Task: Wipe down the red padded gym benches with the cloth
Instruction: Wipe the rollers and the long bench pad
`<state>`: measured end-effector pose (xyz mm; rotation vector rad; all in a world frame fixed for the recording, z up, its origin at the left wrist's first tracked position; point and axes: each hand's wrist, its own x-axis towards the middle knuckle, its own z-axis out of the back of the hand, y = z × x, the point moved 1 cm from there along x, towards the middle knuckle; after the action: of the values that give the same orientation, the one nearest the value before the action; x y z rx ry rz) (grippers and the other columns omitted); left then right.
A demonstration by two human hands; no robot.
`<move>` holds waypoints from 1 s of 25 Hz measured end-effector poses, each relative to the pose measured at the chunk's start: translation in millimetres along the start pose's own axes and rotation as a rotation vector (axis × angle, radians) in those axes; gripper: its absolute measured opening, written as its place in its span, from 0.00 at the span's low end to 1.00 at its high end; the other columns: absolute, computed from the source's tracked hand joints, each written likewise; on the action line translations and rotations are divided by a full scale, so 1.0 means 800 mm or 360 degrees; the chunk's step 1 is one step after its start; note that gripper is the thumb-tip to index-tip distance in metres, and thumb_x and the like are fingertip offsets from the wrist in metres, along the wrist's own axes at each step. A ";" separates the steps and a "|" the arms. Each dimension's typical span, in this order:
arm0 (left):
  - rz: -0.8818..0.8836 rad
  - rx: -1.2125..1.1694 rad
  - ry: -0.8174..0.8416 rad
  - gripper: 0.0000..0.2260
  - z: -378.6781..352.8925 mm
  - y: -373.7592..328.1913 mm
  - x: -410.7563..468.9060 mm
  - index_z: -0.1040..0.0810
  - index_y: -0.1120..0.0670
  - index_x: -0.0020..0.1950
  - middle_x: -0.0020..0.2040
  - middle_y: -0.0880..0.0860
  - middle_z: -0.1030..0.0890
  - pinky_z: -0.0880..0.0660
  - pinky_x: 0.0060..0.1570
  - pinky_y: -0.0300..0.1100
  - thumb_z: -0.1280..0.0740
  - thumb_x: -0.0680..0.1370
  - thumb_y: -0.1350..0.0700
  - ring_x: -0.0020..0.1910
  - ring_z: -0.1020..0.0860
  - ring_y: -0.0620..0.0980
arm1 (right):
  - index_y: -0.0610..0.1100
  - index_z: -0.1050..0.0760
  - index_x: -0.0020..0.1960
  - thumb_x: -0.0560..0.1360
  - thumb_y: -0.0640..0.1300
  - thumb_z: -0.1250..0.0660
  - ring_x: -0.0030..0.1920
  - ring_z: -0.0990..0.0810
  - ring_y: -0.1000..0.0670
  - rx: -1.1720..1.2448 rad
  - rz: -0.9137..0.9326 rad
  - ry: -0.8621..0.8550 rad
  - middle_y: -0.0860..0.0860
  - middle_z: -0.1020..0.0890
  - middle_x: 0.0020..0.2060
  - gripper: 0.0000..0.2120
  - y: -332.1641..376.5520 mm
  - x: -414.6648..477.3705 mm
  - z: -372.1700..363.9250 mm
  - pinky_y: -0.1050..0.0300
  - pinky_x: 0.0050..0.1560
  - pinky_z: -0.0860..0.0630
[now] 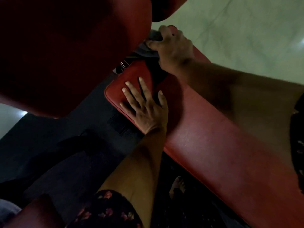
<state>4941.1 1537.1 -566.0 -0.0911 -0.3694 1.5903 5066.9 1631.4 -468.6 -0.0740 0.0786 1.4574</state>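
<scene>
Sleeves of dark floral fabric point(105, 209) framed the near edge of the view, and a bare foot point(177, 185) stood on the dark floor point(49, 145) below the bench. From the lower sleeve the left forearm rose to the left hand point(144, 106), which lay flat on the red padded bench point(213, 145) near its rounded end; the fingers point(143, 84) were straight and spread wide, pressing the pad and holding nothing. The bench ran diagonally from lower right to the centre of the frame, its vinyl surface showing faint scuffing. Beyond the left hand, the right hand point(172, 46) reached in from the right side and gripped the cloth point(148, 46), a dark grey bunched rag, with fingers curled over it. The cloth sat at the far end of the bench pad, in the gap between that pad and a second red pad point(65, 55) that filled the upper left of the view in deep shadow. Metal hardware point(123, 65) was partly visible in the gap just beside the cloth; its form could not be made out. Pale marbled tile point(246, 30) lay beyond the bench at upper right.
</scene>
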 end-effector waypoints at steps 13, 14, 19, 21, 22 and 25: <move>0.0051 0.0036 0.0095 0.36 0.005 -0.003 -0.003 0.50 0.47 0.81 0.81 0.58 0.49 0.56 0.74 0.61 0.47 0.76 0.34 0.79 0.51 0.58 | 0.64 0.42 0.74 0.78 0.47 0.36 0.63 0.31 0.36 0.0238 -0.0310 0.0170 0.46 0.38 0.68 0.29 -0.049 0.018 -0.005 0.44 0.56 0.28; 0.0050 0.0036 0.0054 0.36 0.003 -0.001 -0.002 0.48 0.48 0.80 0.80 0.58 0.47 0.55 0.74 0.62 0.46 0.76 0.34 0.79 0.49 0.59 | 0.63 0.42 0.75 0.77 0.47 0.36 0.63 0.32 0.36 0.0256 -0.0170 0.0131 0.45 0.39 0.69 0.30 -0.030 0.013 -0.006 0.44 0.57 0.27; 0.0018 0.0014 -0.0028 0.35 0.000 -0.001 -0.003 0.44 0.48 0.80 0.80 0.58 0.44 0.50 0.73 0.63 0.45 0.76 0.35 0.78 0.46 0.59 | 0.63 0.41 0.74 0.77 0.47 0.36 0.60 0.30 0.35 -0.0030 0.0320 -0.0002 0.45 0.37 0.69 0.29 -0.053 0.013 -0.004 0.45 0.48 0.26; 0.0035 0.0001 -0.0013 0.35 0.000 -0.001 -0.003 0.44 0.48 0.80 0.80 0.58 0.44 0.51 0.74 0.62 0.45 0.76 0.35 0.78 0.47 0.58 | 0.62 0.39 0.73 0.78 0.47 0.36 0.61 0.30 0.35 -0.0003 -0.0188 0.0012 0.45 0.35 0.67 0.27 -0.087 0.027 0.001 0.43 0.52 0.27; 0.0039 0.0011 -0.0017 0.35 0.000 0.001 -0.003 0.44 0.48 0.79 0.80 0.58 0.44 0.52 0.73 0.62 0.45 0.75 0.35 0.78 0.48 0.58 | 0.60 0.38 0.73 0.78 0.47 0.36 0.62 0.30 0.35 0.0099 -0.0494 0.0061 0.44 0.34 0.66 0.25 -0.101 0.032 -0.002 0.42 0.57 0.27; 0.0033 -0.0001 -0.0061 0.36 -0.003 0.004 -0.003 0.44 0.48 0.79 0.79 0.58 0.41 0.47 0.72 0.65 0.44 0.74 0.35 0.77 0.45 0.59 | 0.56 0.35 0.72 0.76 0.46 0.34 0.63 0.29 0.35 0.0390 -0.0843 0.0213 0.43 0.33 0.64 0.26 -0.122 0.020 -0.026 0.43 0.60 0.29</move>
<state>4939.1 1535.0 -569.3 -0.0652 -0.4002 1.6144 5165.5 1634.2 -490.2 0.0089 0.3224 0.9046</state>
